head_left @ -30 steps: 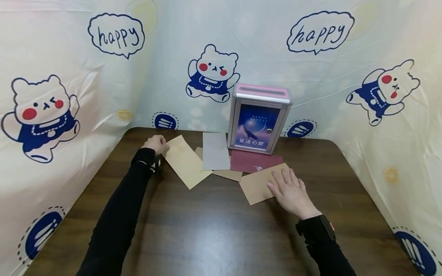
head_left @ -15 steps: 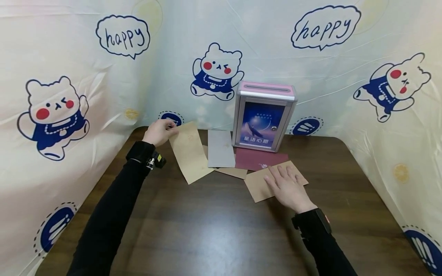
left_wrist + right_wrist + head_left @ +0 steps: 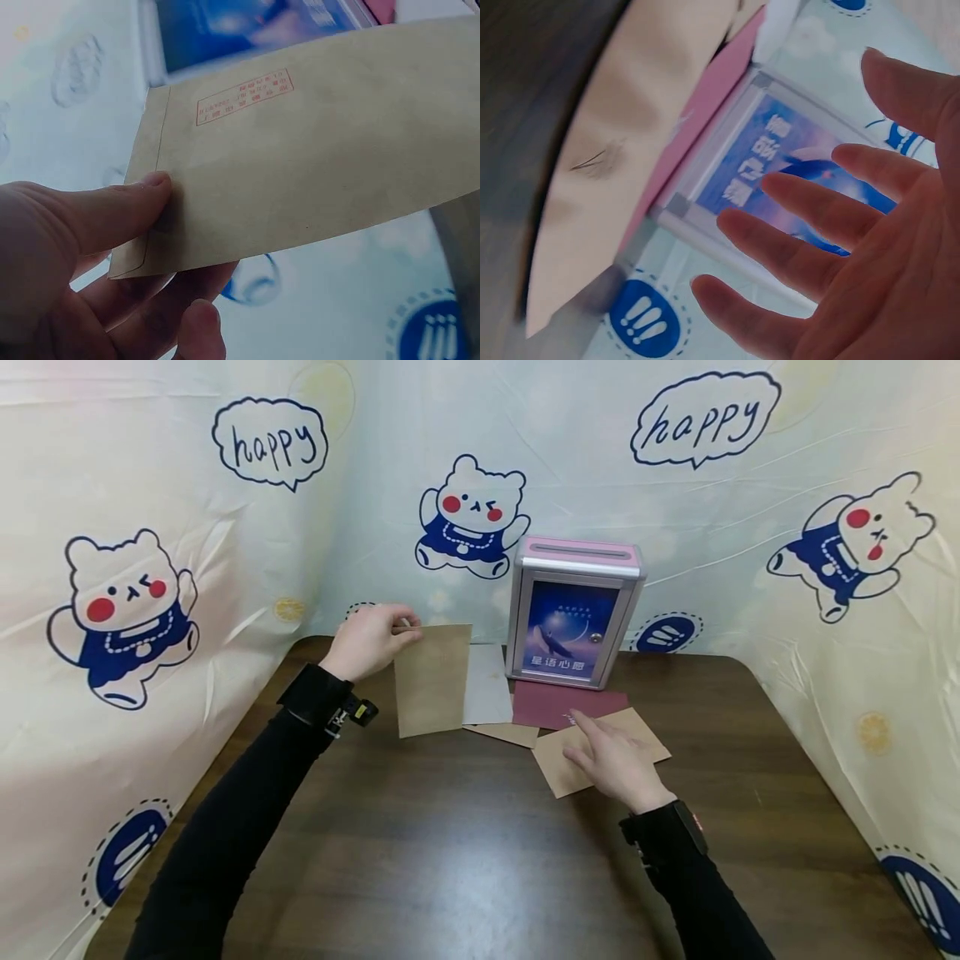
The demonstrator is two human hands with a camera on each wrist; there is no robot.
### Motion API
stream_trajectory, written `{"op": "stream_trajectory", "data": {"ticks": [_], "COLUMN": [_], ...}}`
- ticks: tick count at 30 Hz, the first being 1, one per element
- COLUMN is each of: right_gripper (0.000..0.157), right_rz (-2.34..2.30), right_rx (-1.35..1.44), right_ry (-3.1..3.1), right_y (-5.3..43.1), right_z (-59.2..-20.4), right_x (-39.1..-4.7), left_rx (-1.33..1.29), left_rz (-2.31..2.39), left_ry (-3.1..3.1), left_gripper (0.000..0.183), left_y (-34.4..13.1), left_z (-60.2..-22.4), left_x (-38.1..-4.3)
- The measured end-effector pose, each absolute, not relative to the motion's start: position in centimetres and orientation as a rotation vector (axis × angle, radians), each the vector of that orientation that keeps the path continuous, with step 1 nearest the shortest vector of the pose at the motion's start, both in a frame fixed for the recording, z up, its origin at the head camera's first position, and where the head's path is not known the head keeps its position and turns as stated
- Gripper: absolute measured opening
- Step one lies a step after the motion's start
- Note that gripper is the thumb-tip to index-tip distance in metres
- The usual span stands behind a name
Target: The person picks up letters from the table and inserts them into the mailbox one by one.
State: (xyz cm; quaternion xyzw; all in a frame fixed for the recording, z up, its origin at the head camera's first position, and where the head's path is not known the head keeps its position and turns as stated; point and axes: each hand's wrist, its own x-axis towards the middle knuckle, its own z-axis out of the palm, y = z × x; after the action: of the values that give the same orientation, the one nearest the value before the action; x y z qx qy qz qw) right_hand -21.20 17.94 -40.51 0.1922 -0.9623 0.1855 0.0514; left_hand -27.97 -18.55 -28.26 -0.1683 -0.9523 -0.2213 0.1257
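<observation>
My left hand [image 3: 372,639] pinches a brown kraft envelope [image 3: 432,681] by its top edge and holds it upright. In the left wrist view the thumb lies on the flap end of this envelope [image 3: 322,142], near a red printed stamp, with the fingers behind. My right hand [image 3: 618,762] hovers over a second kraft envelope [image 3: 558,764] lying on the table. Its fingers are spread and hold nothing in the right wrist view. Between the hands lie a grey-white envelope [image 3: 487,689], a dark red envelope [image 3: 555,703] and part of another kraft envelope [image 3: 506,734].
A silver box [image 3: 573,618] with a pink slotted top and a blue picture door stands at the back, just behind the dark red envelope. A printed curtain [image 3: 360,485] surrounds the brown wooden table [image 3: 420,843].
My left hand has lifted its kraft envelope off the table, moved it right and turned it upright. My right hand has come up off the other kraft envelope.
</observation>
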Motion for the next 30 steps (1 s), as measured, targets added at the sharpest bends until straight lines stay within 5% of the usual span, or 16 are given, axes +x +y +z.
{"op": "stream_trajectory", "data": {"ticks": [16, 24, 30], "right_gripper": [0.069, 0.023, 0.018], "right_rz": [1.008, 1.218, 1.223], "right_rx": [0.572, 0.627, 0.596], "right_ry": [-2.760, -2.563, -2.561], "right_y": [14.6, 14.5, 15.1], "right_z": [-36.5, -34.9, -34.7], "right_x": [-20.6, -20.1, -19.9], "left_rx": [-0.952, -1.036, -1.017], "left_rz": [-0.818, -0.924, -1.052], "left_ry": [-2.593, -2.529, -2.541], "left_gripper": [0.011, 0.006, 0.015], "left_y": [-10.8, -9.8, -9.7], "left_z": [-25.0, -24.6, -25.1], "left_x": [-23.8, -23.5, -23.8]}}
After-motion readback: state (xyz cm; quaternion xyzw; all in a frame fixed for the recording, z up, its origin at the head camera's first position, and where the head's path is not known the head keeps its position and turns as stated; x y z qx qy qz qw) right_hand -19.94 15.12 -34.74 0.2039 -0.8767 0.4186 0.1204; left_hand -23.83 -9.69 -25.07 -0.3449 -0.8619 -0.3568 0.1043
